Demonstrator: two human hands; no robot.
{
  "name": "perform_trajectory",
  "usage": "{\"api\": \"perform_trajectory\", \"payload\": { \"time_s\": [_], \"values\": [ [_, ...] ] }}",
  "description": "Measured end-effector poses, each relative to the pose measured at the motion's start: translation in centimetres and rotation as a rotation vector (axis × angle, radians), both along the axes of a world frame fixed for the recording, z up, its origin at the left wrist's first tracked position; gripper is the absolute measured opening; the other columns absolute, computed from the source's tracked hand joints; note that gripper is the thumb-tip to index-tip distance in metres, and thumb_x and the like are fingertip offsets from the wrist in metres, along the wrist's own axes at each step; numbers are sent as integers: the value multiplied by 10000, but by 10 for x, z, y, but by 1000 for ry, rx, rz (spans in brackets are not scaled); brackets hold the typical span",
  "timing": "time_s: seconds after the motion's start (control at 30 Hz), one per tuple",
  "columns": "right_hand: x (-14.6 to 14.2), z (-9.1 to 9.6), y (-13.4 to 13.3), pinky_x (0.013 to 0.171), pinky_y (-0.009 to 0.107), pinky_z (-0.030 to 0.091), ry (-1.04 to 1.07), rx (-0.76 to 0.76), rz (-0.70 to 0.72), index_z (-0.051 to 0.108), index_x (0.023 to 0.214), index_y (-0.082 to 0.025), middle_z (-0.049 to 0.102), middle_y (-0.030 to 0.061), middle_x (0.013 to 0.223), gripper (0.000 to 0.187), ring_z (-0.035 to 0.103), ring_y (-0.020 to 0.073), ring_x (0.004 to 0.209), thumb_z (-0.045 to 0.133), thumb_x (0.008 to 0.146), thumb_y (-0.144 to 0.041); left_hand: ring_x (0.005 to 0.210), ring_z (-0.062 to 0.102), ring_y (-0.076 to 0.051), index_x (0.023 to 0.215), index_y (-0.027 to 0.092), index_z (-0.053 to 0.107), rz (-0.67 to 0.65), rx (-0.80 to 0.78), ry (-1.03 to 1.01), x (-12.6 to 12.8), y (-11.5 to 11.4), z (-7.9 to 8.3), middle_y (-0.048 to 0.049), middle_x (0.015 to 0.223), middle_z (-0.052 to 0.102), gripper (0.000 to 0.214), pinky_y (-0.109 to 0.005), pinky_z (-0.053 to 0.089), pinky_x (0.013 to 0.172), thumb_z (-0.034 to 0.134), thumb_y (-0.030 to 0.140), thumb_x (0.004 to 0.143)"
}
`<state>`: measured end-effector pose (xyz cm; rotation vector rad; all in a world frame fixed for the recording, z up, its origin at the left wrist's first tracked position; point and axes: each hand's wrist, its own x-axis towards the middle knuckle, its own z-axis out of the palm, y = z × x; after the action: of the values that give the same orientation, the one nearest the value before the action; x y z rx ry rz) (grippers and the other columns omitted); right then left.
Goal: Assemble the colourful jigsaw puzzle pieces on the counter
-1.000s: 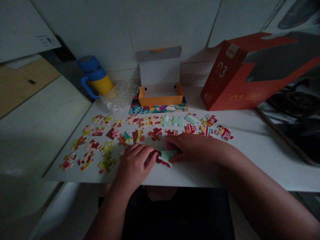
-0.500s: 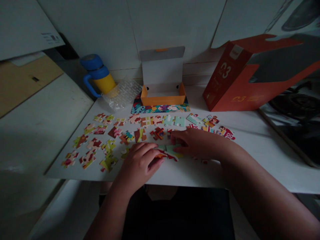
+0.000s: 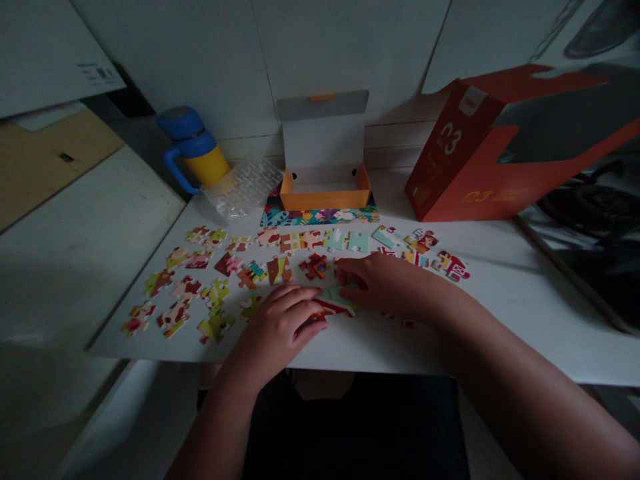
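Observation:
Two pale-green and red jigsaw pieces (image 3: 336, 301) lie against each other on the white table, partly hidden by my fingers. My left hand (image 3: 289, 317) grips the left one, its fingers over the top and the thumb at the near edge. From the other side, my right hand (image 3: 367, 277) closes on the right one with bent fingers. Just beyond, a dark red-brown jigsaw piece (image 3: 316, 267) lies loose. Past my left fingers is a brown and green piece (image 3: 279, 270). Several red pieces are partly covered by my right forearm.
Several loose jigsaw pieces (image 3: 187, 288) spread over the left side, with a row at the back. Behind them stand an open orange-edged box (image 3: 326, 200), crumpled clear plastic (image 3: 245, 187) and a blue-yellow flask (image 3: 200, 157). A large orange box (image 3: 465, 160) is at right, beside a stove (image 3: 585, 267).
The two pale-green and red pieces have come closer together, and the gap between them has narrowed. My right hand has shifted slightly left; my left hand stays nearly in place.

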<state>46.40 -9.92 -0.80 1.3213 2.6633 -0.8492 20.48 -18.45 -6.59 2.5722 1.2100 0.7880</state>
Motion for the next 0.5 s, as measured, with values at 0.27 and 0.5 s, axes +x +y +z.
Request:
{"api": "perform_trajectory", "payload": {
  "time_s": [0.27, 0.5],
  "values": [
    [-3, 0, 0, 661, 312, 349, -42, 53, -25, 704, 1051, -249, 779, 73, 950, 178, 654, 215, 780, 695, 969, -407, 1107, 690, -307, 1204, 220, 681, 178, 11, 40, 2, -4, 5, -97, 1170, 716, 373, -512, 614, 965, 877, 384, 932],
    [-5, 5, -3, 696, 314, 395, -96, 109, -7, 737, 1025, -212, 775, 121, 1111, 167, 697, 247, 907, 739, 962, -367, 1042, 689, -283, 1123, 206, 680, 145, 65, 19, 3, -3, 3, -75, 1088, 717, 333, -459, 591, 916, 880, 388, 928]
  ]
}}
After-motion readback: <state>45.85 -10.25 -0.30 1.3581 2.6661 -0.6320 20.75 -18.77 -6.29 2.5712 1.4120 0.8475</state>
